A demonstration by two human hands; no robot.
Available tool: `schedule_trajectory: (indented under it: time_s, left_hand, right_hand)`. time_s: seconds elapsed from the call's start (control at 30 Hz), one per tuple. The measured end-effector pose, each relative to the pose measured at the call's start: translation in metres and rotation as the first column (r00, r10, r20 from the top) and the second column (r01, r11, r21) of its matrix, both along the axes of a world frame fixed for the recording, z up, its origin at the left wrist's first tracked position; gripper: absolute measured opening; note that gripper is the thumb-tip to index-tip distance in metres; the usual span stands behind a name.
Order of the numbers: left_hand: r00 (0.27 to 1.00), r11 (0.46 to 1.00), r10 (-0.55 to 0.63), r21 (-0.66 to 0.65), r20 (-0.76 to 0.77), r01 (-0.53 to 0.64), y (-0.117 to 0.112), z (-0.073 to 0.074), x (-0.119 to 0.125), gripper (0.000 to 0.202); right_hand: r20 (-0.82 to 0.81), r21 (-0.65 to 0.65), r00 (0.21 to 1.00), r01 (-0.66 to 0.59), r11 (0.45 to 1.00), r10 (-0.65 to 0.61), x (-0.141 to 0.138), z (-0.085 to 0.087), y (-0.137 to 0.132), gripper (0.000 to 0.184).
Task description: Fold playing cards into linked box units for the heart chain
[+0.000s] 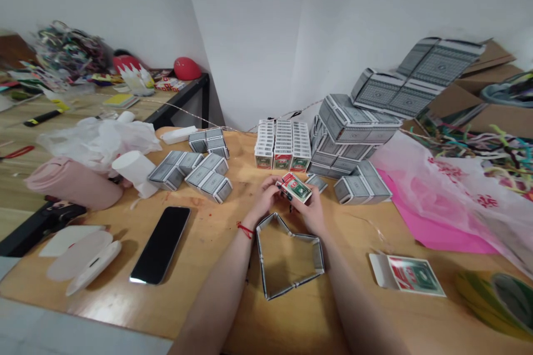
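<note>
Between my two hands is a red and green playing card box (297, 187), held above the wooden table. My left hand (267, 198) grips its left end, with a red string bracelet on that wrist. The fingers of my right hand (313, 209) close round its right side and lower edge. Just below my hands, a heart-shaped frame (290, 290) made of joined card pieces lies between my forearms. Behind the box stand stacks of card boxes (282, 147) in three columns. One card box (416, 275) lies with its flap open at the right.
Grey patterned box blocks (353, 119) are piled high at the back right, with smaller groups (209, 177) at the left. A black phone (160, 245), a pink roll (75, 183) and a white cup (134, 172) lie to the left. Pink sheeting (433, 227) covers the right side.
</note>
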State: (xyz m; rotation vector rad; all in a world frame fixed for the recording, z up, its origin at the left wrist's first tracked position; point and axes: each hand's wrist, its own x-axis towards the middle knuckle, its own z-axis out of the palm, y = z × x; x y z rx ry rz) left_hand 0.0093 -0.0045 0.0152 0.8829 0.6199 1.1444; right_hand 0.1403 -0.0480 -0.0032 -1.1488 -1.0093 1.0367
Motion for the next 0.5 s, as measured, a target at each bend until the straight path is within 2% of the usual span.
schedule_trajectory:
  time_s: [0.23,0.37,0.5]
  left_hand:
    - [0.981,0.997,0.071,0.038,-0.182,-0.066,0.003,-0.006,0.001,0.013]
    - [0.964,0.988,0.147,0.069,-0.221,-0.135,0.004,-0.011,0.001,0.015]
    - [0.964,0.988,0.130,0.108,-0.230,-0.107,0.004,-0.014,-0.001,0.021]
  right_hand:
    - [0.000,-0.004,1.000,0.009,1.000,-0.009,0.001,-0.002,0.000,0.044]
    - [0.004,-0.008,1.000,0.003,1.000,-0.003,0.001,-0.001,0.000,0.045]
    - [-0.014,-0.023,1.000,0.005,1.000,-0.006,0.001,0.001,-0.001,0.043]
